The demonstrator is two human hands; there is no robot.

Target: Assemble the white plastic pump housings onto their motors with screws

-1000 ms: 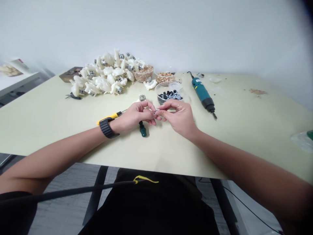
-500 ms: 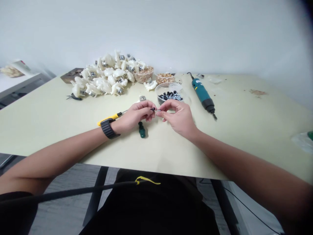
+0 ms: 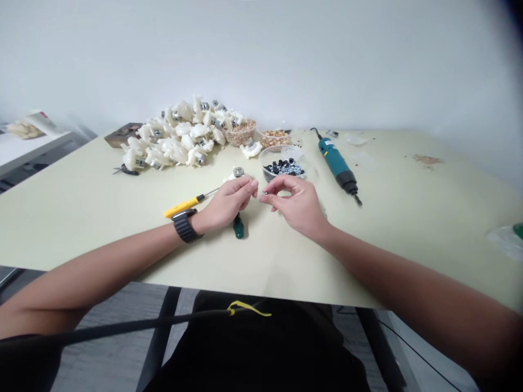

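Small silvery piece [image 3: 265, 193] (partly hidden) in right hand [image 3: 301, 209]

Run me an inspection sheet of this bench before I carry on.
Surface: pale table, brown residue toward the far right.
Job's things: small metallic piece; clear tub of black and silvery pieces on the table.
Clutter: heap of white parts, pliers, yellow-handled screwdriver, teal power tool.
Hands: left hand closed, any contents hidden; right hand pinches the metallic piece.
Cables: dark cord low in view; thin black cable beneath the table at right.
Surroundings: plain pale wall behind; white side table at left.
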